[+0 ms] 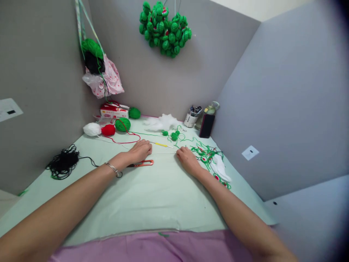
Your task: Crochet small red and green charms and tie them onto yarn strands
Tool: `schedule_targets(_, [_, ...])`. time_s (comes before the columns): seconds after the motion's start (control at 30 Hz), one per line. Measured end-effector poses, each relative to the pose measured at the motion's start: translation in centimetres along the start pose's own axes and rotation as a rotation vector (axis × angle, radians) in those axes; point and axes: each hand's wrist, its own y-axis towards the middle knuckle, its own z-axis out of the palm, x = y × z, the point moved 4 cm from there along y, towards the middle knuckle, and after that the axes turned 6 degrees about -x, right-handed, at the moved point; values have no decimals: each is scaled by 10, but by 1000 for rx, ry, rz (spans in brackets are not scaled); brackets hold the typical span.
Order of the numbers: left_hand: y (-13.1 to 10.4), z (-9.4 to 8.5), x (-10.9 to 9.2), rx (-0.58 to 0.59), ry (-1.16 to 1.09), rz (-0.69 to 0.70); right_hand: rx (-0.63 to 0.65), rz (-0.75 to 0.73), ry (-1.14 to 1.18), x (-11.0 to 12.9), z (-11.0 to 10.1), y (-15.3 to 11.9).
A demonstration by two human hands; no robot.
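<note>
Over the middle of the table, my left hand (139, 151) is closed, fingers curled down. Across from it, my right hand (187, 159) is closed too, its fingertips low near the tabletop. A thin pale thread (163, 153) runs nearly straight from one hand to the other; the fingertips pinching it are mostly hidden. Behind the thread lies a yellow-handled crochet hook (161, 145), pointing right. Orange thread snips (147, 163) rest just below my left hand, partly covered by the wrist. Small green crocheted balls (174, 136) lie beyond my right hand.
Black yarn (64, 162) is heaped at left. White (92, 129), red (108, 130) and green (123, 124) yarn balls sit behind. White stuffing (163, 122), a pen cup (191, 119) and a phone (207, 126) stand at the back. Green scraps (208, 154) spread at right.
</note>
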Motion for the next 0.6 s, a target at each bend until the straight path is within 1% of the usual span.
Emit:
schedule_targets(0.07, [-12, -13, 20, -4, 22, -35, -24, 95, -22, -36, -3, -6])
schedule_targets(0.13, [-26, -30, 46, -25, 50, -74, -53, 181, -39, -69, -9, -15])
schedule_targets(0.2, [-41, -53, 78, -103, 135, -167, -69, 240, -45, -90, -16, -23])
schedule_targets(0.23, [-48, -65, 93, -151, 179, -215, -76, 259, -45, -97, -20, -26])
schedule_targets(0.3, [-62, -86, 121, -207, 231, -301, -88, 285, -43, -101, -27, -29])
schedule_targets(0.37, [-71, -103, 138, -251, 265, -384, -99, 298, -37, -97, -33, -27])
schedule_targets(0.4, [-73, -108, 141, -267, 259, -411, -99, 293, -31, -91, -35, -23])
schedule_targets(0.43, [-72, -109, 140, -277, 238, -418, -94, 280, -20, -83, -36, -17])
schedule_targets(0.47, [-69, -108, 135, -284, 205, -403, -81, 256, -7, -73, -35, -10])
schedule_targets(0.53, [-55, -97, 112, -276, 136, -327, -42, 193, 26, -48, -30, 6])
schedule_targets(0.6, [-37, -79, 79, -258, 33, -250, 4, 136, 55, -23, -20, 22])
